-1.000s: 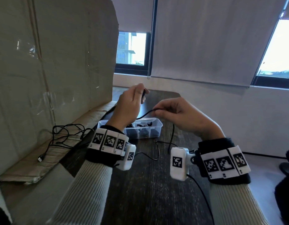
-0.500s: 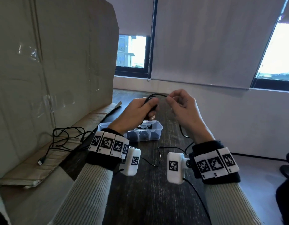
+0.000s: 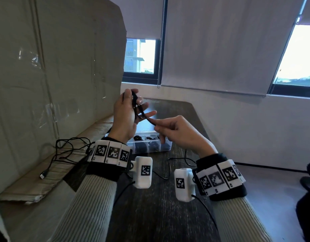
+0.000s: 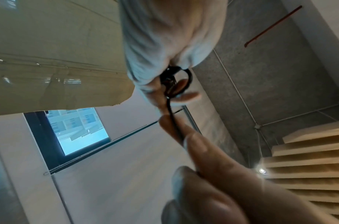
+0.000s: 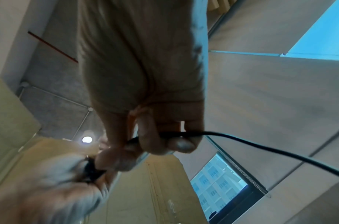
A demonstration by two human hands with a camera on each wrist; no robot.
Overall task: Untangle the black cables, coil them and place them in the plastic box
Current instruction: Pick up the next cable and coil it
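Note:
My left hand (image 3: 131, 109) is raised above the table and holds a small coil of black cable (image 3: 139, 109) between thumb and fingers; the loops (image 4: 176, 81) show in the left wrist view. To its right my right hand (image 3: 168, 126) pinches the same cable's free run (image 5: 241, 141), which stretches taut from the coil and trails down to the table. Below both hands lies the clear plastic box (image 3: 165, 148) with coiled black cables in its compartments. A tangle of black cable (image 3: 67, 152) with a USB plug lies on the cardboard at the left.
A large cardboard sheet (image 3: 54, 75) stands along the left, its lower flap lying flat. The dark wooden table (image 3: 159, 215) stretches forward. White wrist cameras (image 3: 143, 172) hang under both wrists with thin leads. A white wall and windows are at the back.
My left hand rose and turned with the coil in it. My right hand dropped lower and to the right, drawing the cable out from the coil.

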